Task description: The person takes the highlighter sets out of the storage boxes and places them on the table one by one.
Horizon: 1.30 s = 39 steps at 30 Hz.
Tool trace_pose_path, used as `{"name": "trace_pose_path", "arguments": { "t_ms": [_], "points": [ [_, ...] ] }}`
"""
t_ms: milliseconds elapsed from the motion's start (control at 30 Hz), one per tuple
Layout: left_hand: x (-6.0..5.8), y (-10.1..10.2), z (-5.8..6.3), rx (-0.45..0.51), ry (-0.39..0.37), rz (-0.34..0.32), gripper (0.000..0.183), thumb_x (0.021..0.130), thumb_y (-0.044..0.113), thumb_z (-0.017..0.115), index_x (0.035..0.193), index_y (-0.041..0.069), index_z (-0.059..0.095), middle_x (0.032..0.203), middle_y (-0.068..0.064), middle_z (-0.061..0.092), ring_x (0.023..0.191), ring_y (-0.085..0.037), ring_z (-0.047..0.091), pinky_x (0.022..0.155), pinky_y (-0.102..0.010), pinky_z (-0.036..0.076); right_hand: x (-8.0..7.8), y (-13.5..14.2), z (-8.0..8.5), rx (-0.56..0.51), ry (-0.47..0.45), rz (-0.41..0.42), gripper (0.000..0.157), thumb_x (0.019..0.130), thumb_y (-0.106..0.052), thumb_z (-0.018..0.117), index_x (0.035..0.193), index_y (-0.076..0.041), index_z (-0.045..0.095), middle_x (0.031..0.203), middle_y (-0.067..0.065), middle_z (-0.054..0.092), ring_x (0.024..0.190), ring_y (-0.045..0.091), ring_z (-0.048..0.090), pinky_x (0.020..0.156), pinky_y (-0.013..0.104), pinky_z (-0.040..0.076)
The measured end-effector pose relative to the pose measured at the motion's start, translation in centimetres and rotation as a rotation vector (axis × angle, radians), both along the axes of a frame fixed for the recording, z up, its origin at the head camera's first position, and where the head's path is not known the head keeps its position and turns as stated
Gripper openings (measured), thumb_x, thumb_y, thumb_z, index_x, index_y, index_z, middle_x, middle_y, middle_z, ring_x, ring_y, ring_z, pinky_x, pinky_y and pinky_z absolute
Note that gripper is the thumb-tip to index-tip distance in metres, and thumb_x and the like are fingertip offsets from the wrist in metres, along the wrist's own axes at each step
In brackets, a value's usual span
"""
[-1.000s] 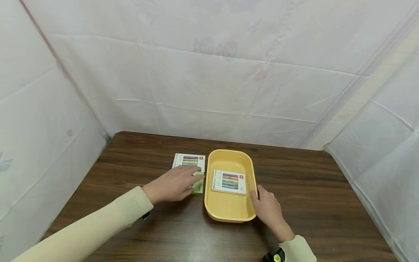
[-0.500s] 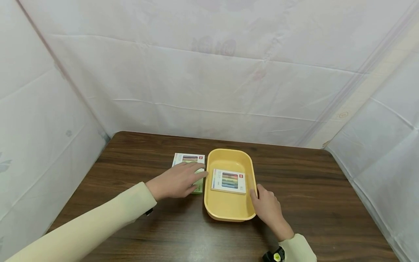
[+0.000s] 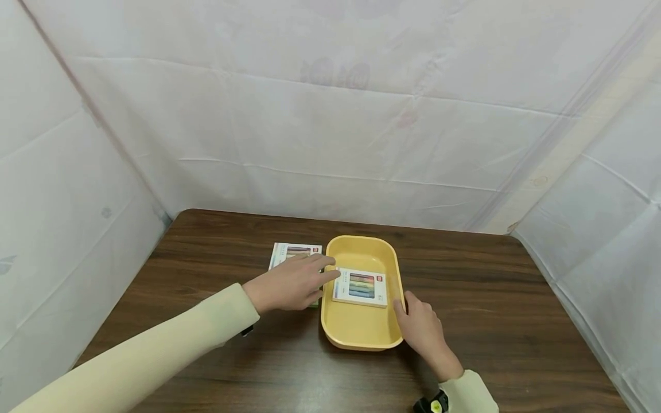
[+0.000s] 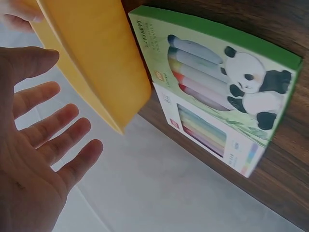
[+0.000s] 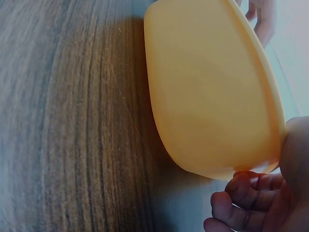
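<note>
A yellow plastic basin stands on the table with a flat white box of coloured pens lying inside it. My right hand grips the basin's right rim, thumb inside and fingers outside. My left hand hovers with spread fingers, holding nothing, its fingertips over the basin's left rim by the white box. Below that hand, left of the basin, lies a green panda box of pens, mostly hidden in the head view. A second white pen box lies right behind the panda box, edge against it.
The dark wood table reaches back to a hanging white cloth, with more cloth along both sides. The basin's left wall rises close to the two boxes on the table.
My left hand has moved right, from over the panda box to above the basin's left rim. The right hand keeps its hold and the basin has stayed in place.
</note>
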<state>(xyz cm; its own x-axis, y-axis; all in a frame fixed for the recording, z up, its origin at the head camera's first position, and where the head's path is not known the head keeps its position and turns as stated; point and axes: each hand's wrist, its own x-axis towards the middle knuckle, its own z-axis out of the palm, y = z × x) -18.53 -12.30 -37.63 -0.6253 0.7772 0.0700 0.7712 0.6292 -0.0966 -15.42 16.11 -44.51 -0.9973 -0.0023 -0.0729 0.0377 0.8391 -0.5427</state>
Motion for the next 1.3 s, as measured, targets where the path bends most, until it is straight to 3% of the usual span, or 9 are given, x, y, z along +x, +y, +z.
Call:
{"name": "trace_pose_path", "arguments": {
  "t_ms": [467, 1000, 1300],
  "points": [
    [-0.7, 1.5, -0.5, 0.022, -0.018, -0.071, 0.043, 0.092, 0.030, 0.061, 0.133, 0.016, 0.055, 0.134, -0.009, 0.053, 0.117, -0.024, 0.056, 0.092, -0.044, 0.050, 0.8, -0.2, 0.0, 0.000, 0.032, -0.025, 0.026, 0.099, -0.029, 0.047, 0.098, -0.005, 0.059, 0.065, 0.003, 0.052, 0.053, 0.013, 0.050, 0.046, 0.029, 0.037],
    [-0.9, 2.2, -1.5, 0.034, -0.032, -0.073, 0.045, 0.091, 0.030, 0.063, 0.134, 0.018, 0.054, 0.132, -0.008, 0.054, 0.116, -0.022, 0.055, 0.091, -0.041, 0.050, 0.6, -1.1, -0.1, 0.010, 0.040, -0.016, 0.028, 0.099, -0.030, 0.048, 0.099, -0.005, 0.060, 0.066, 0.003, 0.055, 0.054, 0.014, 0.051, 0.048, 0.029, 0.037],
    [-1.2, 3.7, -1.8, 0.024, -0.056, -0.095, 0.048, 0.092, 0.029, 0.063, 0.137, 0.017, 0.051, 0.135, -0.009, 0.053, 0.120, -0.023, 0.054, 0.094, -0.041, 0.049, 0.8, -0.6, 0.1, -0.003, 0.023, -0.028, 0.027, 0.100, -0.030, 0.046, 0.095, -0.006, 0.058, 0.063, 0.003, 0.052, 0.052, 0.014, 0.050, 0.047, 0.028, 0.037]
  ]
}}
